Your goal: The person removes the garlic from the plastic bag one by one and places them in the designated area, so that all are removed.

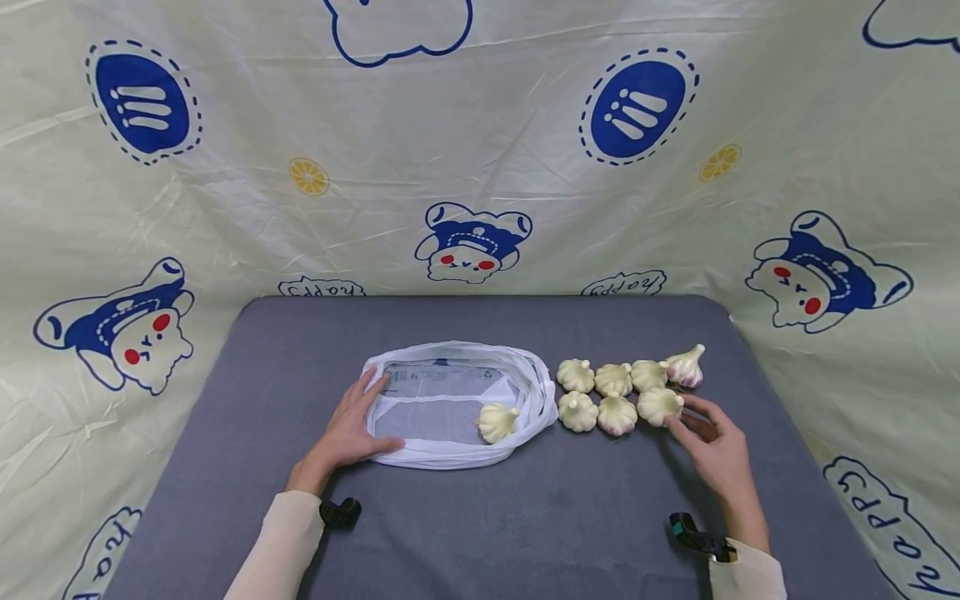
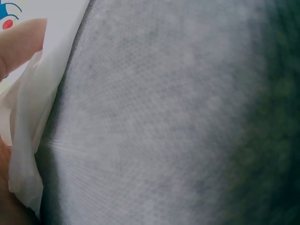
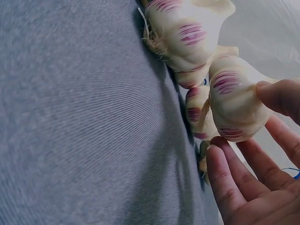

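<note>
A white plastic bag (image 1: pixel 459 457) lies with its mouth spread wide and its rim rolled down; one garlic bulb (image 1: pixel 497 422) sits inside at its right end. My left hand (image 1: pixel 351 427) rests on the bag's left rim, thumb and fingers spread apart. In the left wrist view a fingertip (image 2: pixel 28 44) touches the white plastic (image 2: pixel 28 122). My right hand (image 1: pixel 712 442) pinches a garlic bulb (image 1: pixel 660 406) between thumb and fingers, at the right end of the nearer row. Purple streaks mark this bulb (image 3: pixel 234 101) in the right wrist view.
Several more garlic bulbs (image 1: pixel 615 380) stand in two rows just right of the bag, one purple-tinged bulb (image 1: pixel 686 367) at the far right. A grey cloth (image 1: pixel 487 533) covers the table. Behind it hangs a printed pale sheet (image 1: pixel 495 167).
</note>
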Demonstrator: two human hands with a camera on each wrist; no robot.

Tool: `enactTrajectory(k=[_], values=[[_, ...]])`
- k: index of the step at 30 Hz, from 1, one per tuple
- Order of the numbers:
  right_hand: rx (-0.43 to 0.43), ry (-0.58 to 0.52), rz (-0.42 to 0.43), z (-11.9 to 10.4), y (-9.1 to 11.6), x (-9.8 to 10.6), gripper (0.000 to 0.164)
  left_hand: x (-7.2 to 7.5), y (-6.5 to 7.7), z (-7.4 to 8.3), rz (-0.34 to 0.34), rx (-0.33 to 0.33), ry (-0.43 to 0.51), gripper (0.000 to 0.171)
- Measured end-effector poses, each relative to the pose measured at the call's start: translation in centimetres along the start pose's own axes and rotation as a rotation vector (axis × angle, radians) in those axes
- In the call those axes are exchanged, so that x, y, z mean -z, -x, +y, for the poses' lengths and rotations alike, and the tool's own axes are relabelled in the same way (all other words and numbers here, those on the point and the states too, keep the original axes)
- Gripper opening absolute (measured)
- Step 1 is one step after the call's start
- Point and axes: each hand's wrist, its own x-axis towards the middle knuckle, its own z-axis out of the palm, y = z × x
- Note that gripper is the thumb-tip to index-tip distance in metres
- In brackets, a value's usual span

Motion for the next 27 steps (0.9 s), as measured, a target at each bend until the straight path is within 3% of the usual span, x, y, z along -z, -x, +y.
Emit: enactTrajectory(k=[27], values=[[-0.063,-0.004,0.054,2.0,-0.8,-1.1,0.048,0.1,0.0,0.2,-0.006,0.014,0.005,0.111]])
